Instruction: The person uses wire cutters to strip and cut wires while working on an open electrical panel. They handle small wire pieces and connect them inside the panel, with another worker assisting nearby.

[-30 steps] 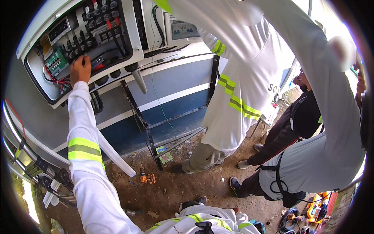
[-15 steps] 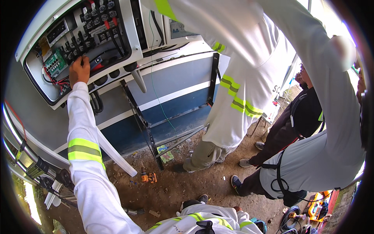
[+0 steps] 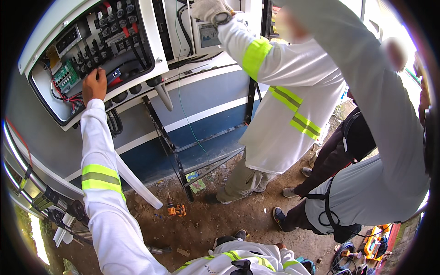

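Note:
My left hand (image 3: 95,85) reaches into an open grey-white electrical enclosure (image 3: 161,68). Its fingers are bent together at the lower edge of a black terminal block (image 3: 91,54); what they pinch is too small to make out. Left of the fingertips is a green circuit board (image 3: 65,77), with red and black wires (image 3: 71,97) below it. A black part with a pale end (image 3: 113,75) lies just right of the fingers. My right hand (image 3: 280,246) hangs low by my body, showing only a small part, its fingers hidden.
A co-worker in a white shirt (image 3: 298,73) stands close on the right, a gloved hand (image 3: 211,10) at a breaker box (image 3: 209,34). Another person in grey (image 3: 366,192) stands further right. Black metal brackets (image 3: 158,123) stand below the enclosure; an orange drill (image 3: 176,209) lies on the dirt.
My left hand has drawn slightly down from the terminal block. The co-worker in white has shifted right, bringing the gloved hand and forearm into view near the breaker box.

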Tool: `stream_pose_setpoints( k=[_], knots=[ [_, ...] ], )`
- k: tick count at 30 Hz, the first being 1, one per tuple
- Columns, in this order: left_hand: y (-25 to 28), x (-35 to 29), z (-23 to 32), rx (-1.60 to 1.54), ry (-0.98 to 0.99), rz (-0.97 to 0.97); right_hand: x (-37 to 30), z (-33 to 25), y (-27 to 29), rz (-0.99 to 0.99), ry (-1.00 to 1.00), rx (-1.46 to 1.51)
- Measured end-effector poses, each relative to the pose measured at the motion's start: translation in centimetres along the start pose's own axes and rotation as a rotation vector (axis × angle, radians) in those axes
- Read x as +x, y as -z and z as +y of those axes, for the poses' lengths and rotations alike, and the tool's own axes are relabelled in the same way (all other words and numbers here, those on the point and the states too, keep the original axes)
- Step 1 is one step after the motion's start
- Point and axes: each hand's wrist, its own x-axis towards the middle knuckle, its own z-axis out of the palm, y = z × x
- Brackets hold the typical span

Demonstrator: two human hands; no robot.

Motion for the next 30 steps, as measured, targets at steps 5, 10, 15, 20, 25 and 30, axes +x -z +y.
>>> stream_pose_setpoints(
  k=[5,10,15,20,25,30],
  knots=[
    [-0.5,-0.1,-0.3,-0.062,-0.024,0.080,0.6,0.3,-0.3,0.065,0.053,0.030],
    [-0.8,0.0,-0.8,-0.057,-0.041,0.069,0.9,0.3,-0.3,-0.009,0.021,0.001],
    [-0.8,0.1,-1.0,-0.046,-0.052,0.065,1.1,0.3,-0.8,-0.017,-0.045,0.031],
    [-0.5,0.0,-0.7,-0.044,-0.037,0.037,2.7,1.6,-3.1,-0.067,-0.112,0.035],
    [-0.4,-0.1,-0.6,-0.045,-0.026,0.054,3.4,2.5,-4.5,0.031,0.008,0.041],
    [-0.7,0.0,-1.0,-0.049,-0.014,0.030,2.7,1.9,-3.3,0.014,-0.005,0.015]
  ],
)
